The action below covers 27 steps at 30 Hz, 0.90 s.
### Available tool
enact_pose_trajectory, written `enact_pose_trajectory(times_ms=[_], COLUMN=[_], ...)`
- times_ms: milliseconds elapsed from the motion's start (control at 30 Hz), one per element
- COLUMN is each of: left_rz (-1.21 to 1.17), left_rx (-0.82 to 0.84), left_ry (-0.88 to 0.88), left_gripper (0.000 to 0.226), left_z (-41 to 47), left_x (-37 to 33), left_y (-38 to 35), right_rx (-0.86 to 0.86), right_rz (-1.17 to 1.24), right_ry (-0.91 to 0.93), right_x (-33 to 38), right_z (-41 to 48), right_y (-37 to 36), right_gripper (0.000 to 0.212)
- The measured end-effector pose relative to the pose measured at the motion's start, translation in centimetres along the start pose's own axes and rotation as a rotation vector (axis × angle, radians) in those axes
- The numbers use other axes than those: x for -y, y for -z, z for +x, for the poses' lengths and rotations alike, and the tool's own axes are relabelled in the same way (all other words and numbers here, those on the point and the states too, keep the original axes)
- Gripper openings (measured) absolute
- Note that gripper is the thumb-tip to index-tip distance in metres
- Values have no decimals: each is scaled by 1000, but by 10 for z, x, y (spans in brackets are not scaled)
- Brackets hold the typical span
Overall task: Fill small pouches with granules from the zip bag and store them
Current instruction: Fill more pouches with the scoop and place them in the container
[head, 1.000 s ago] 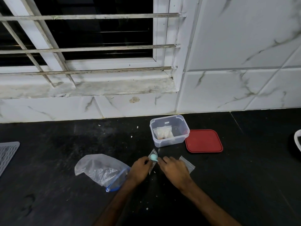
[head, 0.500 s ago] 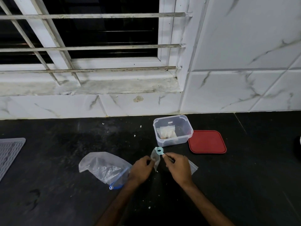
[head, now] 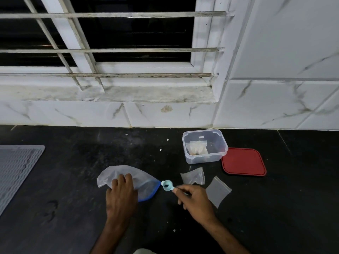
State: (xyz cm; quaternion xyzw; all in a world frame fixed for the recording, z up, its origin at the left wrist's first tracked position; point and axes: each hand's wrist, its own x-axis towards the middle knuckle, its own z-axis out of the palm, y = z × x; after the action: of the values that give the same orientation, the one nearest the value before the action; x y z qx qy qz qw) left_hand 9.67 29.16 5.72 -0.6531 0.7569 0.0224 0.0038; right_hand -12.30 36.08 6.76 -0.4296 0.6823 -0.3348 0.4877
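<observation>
Left hand: your left hand (head: 122, 196) lies on top of the zip bag (head: 146, 183) with its fingers bent down onto the film. You cannot tell whether they pinch it or only press.
Right hand: your right hand (head: 194, 198) pinches the handle of a light blue scoop (head: 167, 185) between thumb and fingers, a narrow hold with the bowl facing up.
Scoop: its bowl sits between your two hands, just off the bag's blue zip edge. Whether it touches that edge cannot be told.
Zip bag: it lies on the black counter (head: 73, 226), mouth turned toward your right hand.
Pouches: a slightly puffed pouch (head: 193, 177) lies just beyond your right-hand knuckles, and a flat pouch (head: 218, 191) lies just right of that hand.
Tub: the clear tub (head: 216, 156) stands open, farther beyond your right hand, with a filled pouch (head: 197, 148) inside by its left wall.
Lid: the red lid (head: 243, 161) lies flat just right of the tub.
Mat: a grey ribbed mat (head: 16, 171) lies well left of your left hand.
</observation>
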Motion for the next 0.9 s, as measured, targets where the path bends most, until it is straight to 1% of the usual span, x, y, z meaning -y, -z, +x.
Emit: enact_pose_trajectory(times_ms=[67,133,167,233,300,367,433,467,500,533,633,667,700,733,767,800,900], left_rz=[-122,-221,-269,-347,-396,-394,-400,-406,-420,-438,-417,-410,-417,-430,-439,-457,-540], left_rx=[-60,-84,-86,-72,-55,-44,-34,-29,-33,-37,-82,-87,-84,-91,-110,-112,-36], left_ry=[48,89,89,73,13,-90,-157,-181,-204,-234,-359,-382,-403,-423,-443,-455,-477], left_gripper=[40,35,33,25,15,11,7,5,4,5,4,3,4,4,4,5,9], left_z=[3,7,9,12,10,4,-4,-8,-11,-13,-13,-12,-12,-12,-11,-9,1], left_x=[5,7,7,7,5,-3,-10,-14,-16,-18,-23,-26,-28,-31,-33,-34,-30], left_y=[7,16,21,30,39,46,50,52,54,54,60,61,63,65,67,68,69], right_rx=[4,52,96,173,171,124,46,-2,4,47,431,456,407,333,282,257,141], right_rz=[125,237,251,210,124,-64,-360,-518,-627,-711,-1116,-1169,-1188,-1187,-1159,-1088,-826], right_ry=[-52,-87,-86,-27,57,167,327,378,382,358,56,13,66,171,268,299,218], right_x=[9,17,20,25,29,35,42,46,54,57,67,65,58,51,46,40,33], right_z=[2,1,-1,-5,-4,4,10,12,15,22,39,45,46,46,43,40,36], right_y=[-3,-5,-6,-12,-20,-31,-39,-41,-44,-47,-60,-64,-66,-66,-66,-66,-61], right_gripper=[11,14,16,16,17,17,18,19,19,19,19,26,31,32,32,32,30])
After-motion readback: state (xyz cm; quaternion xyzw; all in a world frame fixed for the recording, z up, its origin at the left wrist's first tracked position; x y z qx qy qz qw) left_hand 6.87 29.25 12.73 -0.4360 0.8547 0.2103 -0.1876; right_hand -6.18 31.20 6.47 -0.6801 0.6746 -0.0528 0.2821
